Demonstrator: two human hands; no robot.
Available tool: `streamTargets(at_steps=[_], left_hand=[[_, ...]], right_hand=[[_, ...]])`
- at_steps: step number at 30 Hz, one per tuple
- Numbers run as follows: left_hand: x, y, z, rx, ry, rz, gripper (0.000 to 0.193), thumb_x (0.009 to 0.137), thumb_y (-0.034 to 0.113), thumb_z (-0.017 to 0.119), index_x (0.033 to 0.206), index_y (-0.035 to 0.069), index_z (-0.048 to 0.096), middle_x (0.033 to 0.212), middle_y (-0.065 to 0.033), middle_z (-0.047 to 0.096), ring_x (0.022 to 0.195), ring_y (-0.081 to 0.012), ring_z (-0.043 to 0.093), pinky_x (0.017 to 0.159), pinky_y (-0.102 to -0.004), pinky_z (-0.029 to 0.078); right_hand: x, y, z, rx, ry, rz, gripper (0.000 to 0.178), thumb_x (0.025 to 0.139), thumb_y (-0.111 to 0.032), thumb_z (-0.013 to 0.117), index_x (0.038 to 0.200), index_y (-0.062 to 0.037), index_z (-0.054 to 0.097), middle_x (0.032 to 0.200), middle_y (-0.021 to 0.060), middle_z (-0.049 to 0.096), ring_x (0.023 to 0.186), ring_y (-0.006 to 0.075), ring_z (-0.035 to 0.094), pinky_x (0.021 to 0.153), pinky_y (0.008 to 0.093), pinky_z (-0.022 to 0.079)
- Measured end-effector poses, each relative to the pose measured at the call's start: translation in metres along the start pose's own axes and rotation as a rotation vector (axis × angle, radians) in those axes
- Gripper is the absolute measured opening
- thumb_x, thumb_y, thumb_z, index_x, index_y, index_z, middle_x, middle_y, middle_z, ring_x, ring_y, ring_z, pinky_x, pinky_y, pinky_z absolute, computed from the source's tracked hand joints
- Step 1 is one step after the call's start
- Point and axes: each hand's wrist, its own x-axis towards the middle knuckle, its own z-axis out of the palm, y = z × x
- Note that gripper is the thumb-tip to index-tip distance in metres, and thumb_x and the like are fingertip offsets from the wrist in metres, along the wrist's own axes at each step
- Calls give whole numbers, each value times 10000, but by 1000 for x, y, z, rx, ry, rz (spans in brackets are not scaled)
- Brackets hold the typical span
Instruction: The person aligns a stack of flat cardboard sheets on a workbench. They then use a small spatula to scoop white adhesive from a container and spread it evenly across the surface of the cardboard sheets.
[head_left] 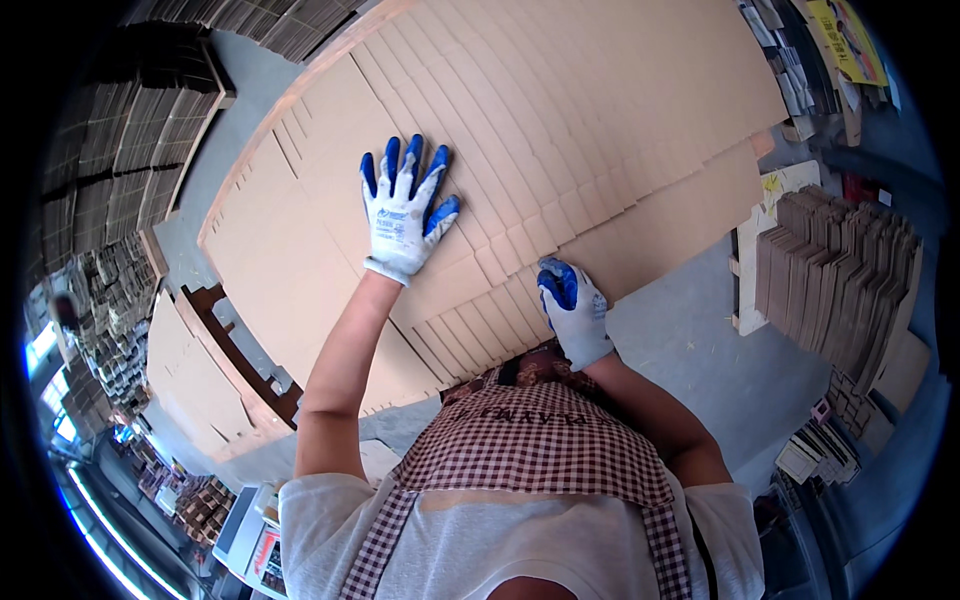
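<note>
Left hand (400, 215), gloved white and blue, lies palm-down, fingers spread, on overlapping cardboard sheets (600, 90). Right hand (573, 308), likewise gloved, curls at their near edge; grip unclear. Brown cardboard stack (830, 285) at right; checked apron (540, 445) below.

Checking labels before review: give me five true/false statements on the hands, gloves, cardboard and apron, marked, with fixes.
1. The left hand is palm down, fingers spread, over the cardboard sheets. True.
2. The right hand is bare. False: it wears a white and blue glove.
3. The cardboard sheets overlap in a stepped row. True.
4. The right hand is farther from the person's body than the left hand. False: it is nearer.
5. The person's apron is checked. True.
</note>
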Motion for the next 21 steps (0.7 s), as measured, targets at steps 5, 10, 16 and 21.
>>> streamTargets(at_steps=[5,10,16,21], left_hand=[[11,11,14,24,-11,-1,668,923,452,638,1523,221,457,1587,-106,376,1487,-365,280,1223,-578,130],[13,12,22,25,-11,-12,680,911,440,663,1521,221,459,1588,-99,376,1488,-362,276,1223,-573,134],[11,10,22,30,-8,-14,689,908,440,668,1524,217,455,1587,-101,377,1488,-364,277,1220,-574,138],[14,11,20,23,-21,-7,692,911,444,663,1528,216,449,1585,-105,379,1487,-365,278,1222,-574,139]], right_hand=[[-2,-8,3,-112,-11,-169,467,972,-292,610,1389,-94,546,1336,199,599,1098,382,651,893,428,555],[-12,-6,23,-132,-32,-160,494,990,-292,584,1440,-107,495,1390,206,559,1114,388,644,949,433,533],[7,-16,15,166,48,45,360,901,-207,716,1223,-71,629,1134,155,651,906,324,680,809,409,565],[20,-7,27,528,13,435,350,842,-86,770,1163,-64,630,920,37,675,674,112,631,563,273,539]])
